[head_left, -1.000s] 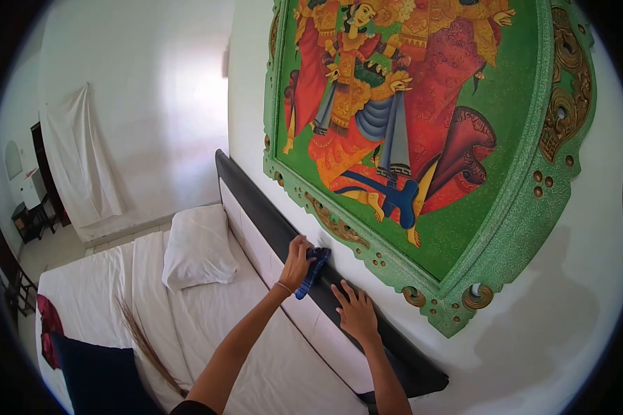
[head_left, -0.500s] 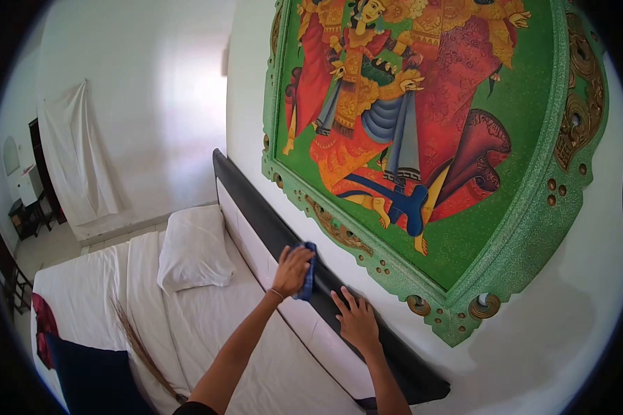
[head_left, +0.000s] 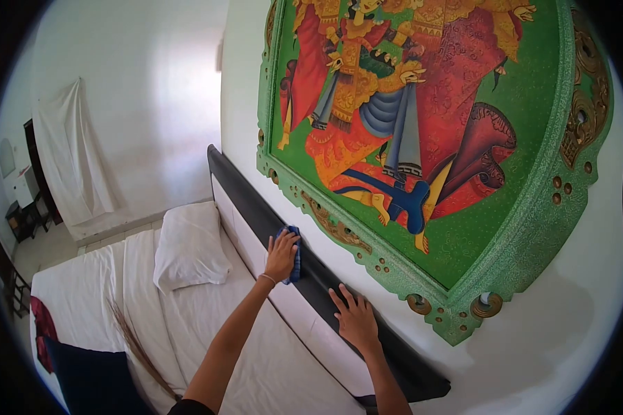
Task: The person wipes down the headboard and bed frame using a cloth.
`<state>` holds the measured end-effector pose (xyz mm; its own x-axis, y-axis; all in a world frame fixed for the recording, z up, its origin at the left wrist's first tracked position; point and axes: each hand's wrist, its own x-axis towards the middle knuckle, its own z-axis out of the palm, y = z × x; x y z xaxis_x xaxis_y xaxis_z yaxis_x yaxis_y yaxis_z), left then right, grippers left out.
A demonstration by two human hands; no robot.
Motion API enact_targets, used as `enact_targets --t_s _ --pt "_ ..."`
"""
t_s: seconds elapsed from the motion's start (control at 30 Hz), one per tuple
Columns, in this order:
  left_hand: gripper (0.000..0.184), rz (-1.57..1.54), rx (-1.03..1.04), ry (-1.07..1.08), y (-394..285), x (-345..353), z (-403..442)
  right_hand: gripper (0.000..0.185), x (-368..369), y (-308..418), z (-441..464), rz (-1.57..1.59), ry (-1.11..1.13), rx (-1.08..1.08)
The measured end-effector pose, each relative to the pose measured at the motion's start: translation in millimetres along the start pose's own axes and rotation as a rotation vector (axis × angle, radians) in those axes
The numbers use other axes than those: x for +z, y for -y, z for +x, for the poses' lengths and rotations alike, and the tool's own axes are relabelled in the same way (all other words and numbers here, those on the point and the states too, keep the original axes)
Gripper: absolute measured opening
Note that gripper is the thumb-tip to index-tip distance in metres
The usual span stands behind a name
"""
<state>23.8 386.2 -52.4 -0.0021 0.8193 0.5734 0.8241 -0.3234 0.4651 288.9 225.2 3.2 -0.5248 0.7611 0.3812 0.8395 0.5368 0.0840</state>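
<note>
My left hand [head_left: 281, 257] presses a blue checked cloth [head_left: 295, 270] against the black padded top of the headboard [head_left: 249, 207]. Its fingers lie over the cloth and hide part of it. Farther along the same black edge, to the right, rests my right hand [head_left: 357, 321], fingers spread and nothing in them. Below the black edge, the headboard has a pale padded front [head_left: 304, 319].
Above the headboard hangs a large painting [head_left: 394, 131] in a carved green frame [head_left: 387, 283]. On the white-sheeted bed [head_left: 208, 332] lie a white pillow [head_left: 190, 249], a stick broom [head_left: 140, 346] and a dark blue cushion [head_left: 93, 377]. A white cloth [head_left: 76, 152] hangs on the far wall.
My left hand has slid the blue cloth a short way along the headboard, up and to the left. My right hand stays at about the same spot.
</note>
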Motion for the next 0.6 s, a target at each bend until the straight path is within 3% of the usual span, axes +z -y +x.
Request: enact_targets --t_s 0.27,0.33,0.47,0.6 --pt "0.034 -0.058 0.309 0.119 -59.8 -16.4 -45.4 0.071 2.3 -1.2 -0.7 0.05 -0.048 -0.003" --pt "0.036 0.059 0.36 0.156 -60.7 -27.0 -39.4 0.071 1.4 -1.0 -0.5 0.048 -0.046 0.001" --pt "0.031 0.012 0.119 -0.007 -50.9 -6.7 -30.0 0.072 1.1 -0.7 -0.9 0.045 -0.059 0.005" --pt "0.03 -0.034 0.173 0.024 -63.6 -1.4 -39.9 0.073 -0.1 0.2 -0.1 0.039 -0.043 0.014"
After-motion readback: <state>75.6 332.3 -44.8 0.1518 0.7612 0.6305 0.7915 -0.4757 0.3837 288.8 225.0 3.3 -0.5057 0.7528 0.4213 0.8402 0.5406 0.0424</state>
